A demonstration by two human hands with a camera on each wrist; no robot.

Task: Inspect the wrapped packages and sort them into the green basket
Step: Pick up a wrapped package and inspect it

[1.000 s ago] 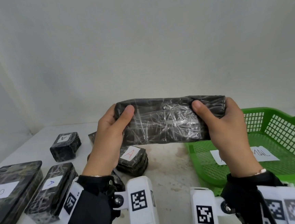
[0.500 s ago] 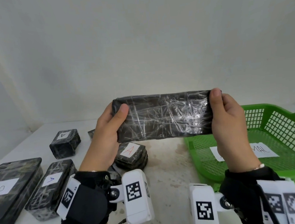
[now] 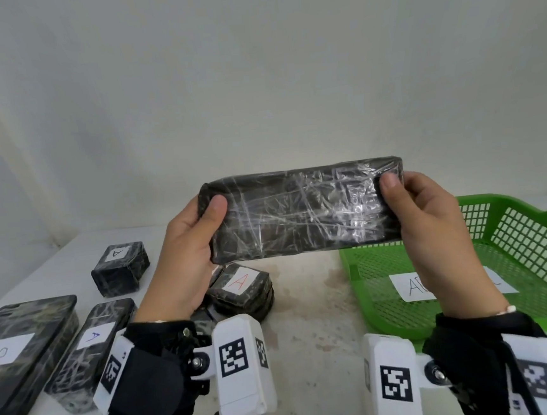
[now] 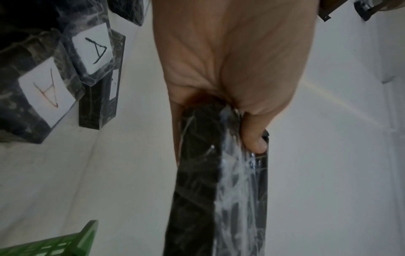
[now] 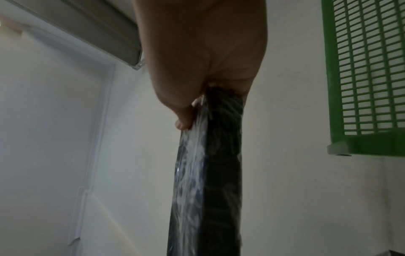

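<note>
A long black package (image 3: pixel 302 211) wrapped in clear film is held up in the air above the table, its broad face turned to me. My left hand (image 3: pixel 189 247) grips its left end, thumb on the front. At the other end my right hand (image 3: pixel 428 220) pinches it the same way. No label shows on the face I see. The left wrist view shows the package (image 4: pixel 219 173) edge-on under the left hand (image 4: pixel 232 57). In the right wrist view the package (image 5: pixel 210 173) runs down from the right hand (image 5: pixel 203 52). The green basket (image 3: pixel 530 251) stands at the right.
Several wrapped black packages lie on the white table (image 3: pixel 307 303): a cube marked A (image 3: pixel 120 267), a stack marked A (image 3: pixel 243 289), a long one marked A (image 3: pixel 92 349), a large one marked B (image 3: pixel 20 355). A paper label (image 3: pixel 414 286) lies in the basket. A wall stands close behind.
Both hands have turned the package and lifted it a little, and the right thumb has moved from the front middle to the right end.
</note>
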